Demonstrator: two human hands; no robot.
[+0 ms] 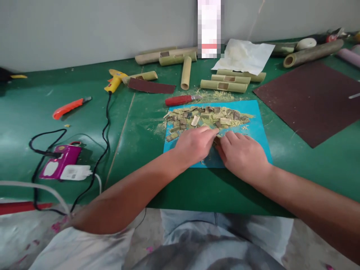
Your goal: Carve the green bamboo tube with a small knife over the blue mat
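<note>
Over a blue mat [261, 131], my left hand [197, 144] and my right hand [243, 153] meet with bent, closed fingers. Between their fingertips a sliver of a small bamboo piece [217, 139] shows, and the rest of it is hidden by the fingers. Just beyond the hands lies a heap of cut bamboo chips [195, 120] mixed with pale shavings. A craft knife with a red handle [178, 100] rests at the mat's far left edge, its blade pointing right.
Notched bamboo tubes [225, 86] and a white paper sheet [243, 56] lie at the back. Brown sandpaper [312, 101] covers the right side. To the left are a yellow glue gun [114, 81], an orange cutter [70, 108], and a purple power strip [62, 161] with cords.
</note>
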